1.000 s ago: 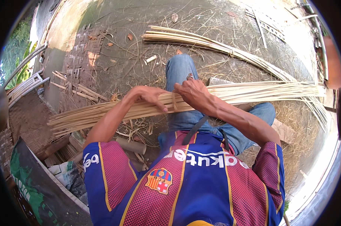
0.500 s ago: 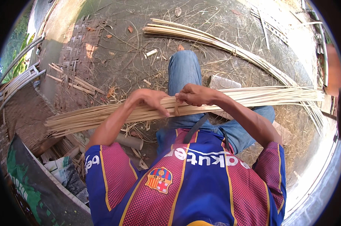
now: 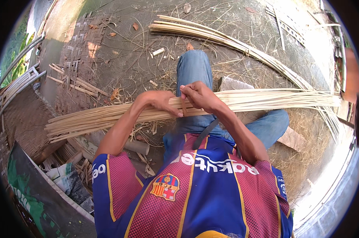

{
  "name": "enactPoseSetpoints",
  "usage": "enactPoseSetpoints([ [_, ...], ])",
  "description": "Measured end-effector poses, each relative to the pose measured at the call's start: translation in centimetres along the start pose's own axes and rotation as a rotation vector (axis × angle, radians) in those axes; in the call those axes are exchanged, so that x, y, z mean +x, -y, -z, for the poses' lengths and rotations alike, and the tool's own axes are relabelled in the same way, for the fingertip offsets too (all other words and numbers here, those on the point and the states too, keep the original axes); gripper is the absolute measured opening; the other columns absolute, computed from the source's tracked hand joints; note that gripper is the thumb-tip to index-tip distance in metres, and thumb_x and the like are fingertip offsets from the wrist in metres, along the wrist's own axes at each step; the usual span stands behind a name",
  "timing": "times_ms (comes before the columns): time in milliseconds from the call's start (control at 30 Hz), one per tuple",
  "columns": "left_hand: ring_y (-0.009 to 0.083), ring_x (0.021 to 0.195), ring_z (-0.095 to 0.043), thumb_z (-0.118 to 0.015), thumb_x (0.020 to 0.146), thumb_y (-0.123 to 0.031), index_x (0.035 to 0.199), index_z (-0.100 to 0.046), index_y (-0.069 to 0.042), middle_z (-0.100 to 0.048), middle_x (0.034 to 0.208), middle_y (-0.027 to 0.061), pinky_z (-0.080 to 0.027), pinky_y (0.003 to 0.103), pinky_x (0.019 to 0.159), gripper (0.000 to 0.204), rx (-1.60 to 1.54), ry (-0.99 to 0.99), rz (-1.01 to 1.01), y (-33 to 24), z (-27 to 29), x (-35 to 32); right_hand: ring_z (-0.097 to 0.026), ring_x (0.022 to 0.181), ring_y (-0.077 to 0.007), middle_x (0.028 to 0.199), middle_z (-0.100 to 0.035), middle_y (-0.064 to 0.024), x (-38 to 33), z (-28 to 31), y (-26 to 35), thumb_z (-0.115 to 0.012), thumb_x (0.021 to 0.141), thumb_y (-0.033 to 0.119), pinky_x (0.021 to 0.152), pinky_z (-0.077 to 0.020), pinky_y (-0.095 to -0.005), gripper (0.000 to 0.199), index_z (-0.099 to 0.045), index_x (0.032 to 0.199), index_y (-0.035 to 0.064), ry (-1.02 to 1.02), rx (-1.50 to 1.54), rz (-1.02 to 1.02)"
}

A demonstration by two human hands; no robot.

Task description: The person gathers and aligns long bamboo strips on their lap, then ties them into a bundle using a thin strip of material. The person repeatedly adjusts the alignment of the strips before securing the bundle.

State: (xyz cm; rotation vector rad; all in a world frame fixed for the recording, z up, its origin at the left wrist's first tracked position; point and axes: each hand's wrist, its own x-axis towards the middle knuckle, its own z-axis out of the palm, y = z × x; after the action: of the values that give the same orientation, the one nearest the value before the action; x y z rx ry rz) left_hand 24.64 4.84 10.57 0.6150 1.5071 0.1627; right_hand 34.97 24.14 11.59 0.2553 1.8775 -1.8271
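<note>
A long bundle of thin pale bamboo strips (image 3: 262, 101) lies crosswise over my lap, its strips fanning out a little at both ends. Around its middle runs a narrow brown tie strip (image 3: 184, 108). My left hand (image 3: 159, 102) wraps over the bundle just left of that tie, with the thumb along the near side. Close by on the right, my right hand (image 3: 199, 95) is closed in a pinch at the upper end of the tie strip, over the bundle's far edge. The fingertips partly hide what they pinch.
Another bundle of strips (image 3: 211, 37) lies on the ground ahead, reaching to the right. Loose shavings litter the floor. A woven mat (image 3: 78, 51) and short sticks (image 3: 82, 85) are at the left, and a bamboo tube (image 3: 136, 147) lies below my left forearm. A block (image 3: 233, 84) sits beyond the bundle.
My right hand has turned and shifted slightly left and up, pulling at the tie strip, while my right elbow has come in toward my body. The left hand stays on the bundle.
</note>
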Motion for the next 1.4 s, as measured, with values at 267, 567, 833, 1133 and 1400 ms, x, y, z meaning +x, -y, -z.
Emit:
enactPoseSetpoints([
  [267, 0.0296, 0.086, -0.07, -0.084, 0.07, -0.062, 0.114, -0.068, -0.011, -0.074, 0.098, 0.0074, -0.052, 0.041, 0.076, 0.07, 0.158, -0.773, -0.367, -0.1, -2.2, -0.7, -0.052, 0.061, -0.0169, 0.061, -0.057, -0.0104, 1.8, 0.6, -1.6, -0.054, 0.104, 0.03, 0.062, -0.0441, -0.0375, 0.043, -0.068, 0.078, -0.0024, -0.022, -0.037, 0.021],
  [567, 0.0231, 0.088, -0.07, -0.073, 0.08, -0.062, 0.123, -0.069, -0.022, -0.075, 0.1, 0.0029, -0.036, 0.044, 0.095, 0.058, 0.259, -1.0, -0.233, -2.7, -4.4, -1.4, -0.062, 0.064, -0.0276, 0.068, -0.064, -0.0186, 0.8, 1.3, -0.1, -0.053, 0.106, 0.03, 0.066, -0.0481, -0.0422, 0.045, -0.07, 0.081, -0.0039, -0.056, -0.29, 0.281],
  [833, 0.023, 0.083, -0.07, -0.072, 0.082, -0.061, 0.1, -0.08, -0.019, -0.076, 0.083, 0.0048, -0.029, 0.047, 0.106, 0.046, 0.056, -1.132, -0.223, -2.7, -3.5, 1.0, -0.068, 0.078, -0.0428, 0.074, -0.067, -0.024, 1.5, 3.2, 1.0, -0.055, 0.1, 0.027, 0.074, -0.0509, -0.0513, 0.035, -0.07, 0.085, -0.0008, -0.029, -0.541, 0.317],
  [1133, 0.0241, 0.084, -0.07, -0.071, 0.082, -0.064, 0.102, -0.08, -0.02, -0.076, 0.081, 0.0067, -0.026, 0.051, 0.109, 0.049, 0.072, -1.025, -0.151, -2.1, -2.5, 1.0, -0.069, 0.09, -0.0304, 0.1, -0.066, -0.0124, -0.4, 6.2, 3.6, -0.062, 0.09, 0.01, 0.084, -0.0518, -0.0416, 0.026, -0.065, 0.116, 0.0086, -0.121, -1.213, 0.849],
  [1400, 0.0214, 0.089, -0.068, -0.076, 0.078, -0.064, 0.11, -0.081, -0.02, -0.078, 0.091, 0.0084, -0.027, 0.046, 0.109, 0.055, 0.067, -1.09, -0.142, -1.5, -3.1, 1.7, -0.066, 0.087, -0.0277, 0.092, -0.062, -0.0135, -1.4, 4.9, -0.4, -0.064, 0.085, 0.01, 0.079, -0.0516, -0.0381, 0.011, -0.065, 0.09, 0.0005, -0.261, -1.415, 0.535],
])
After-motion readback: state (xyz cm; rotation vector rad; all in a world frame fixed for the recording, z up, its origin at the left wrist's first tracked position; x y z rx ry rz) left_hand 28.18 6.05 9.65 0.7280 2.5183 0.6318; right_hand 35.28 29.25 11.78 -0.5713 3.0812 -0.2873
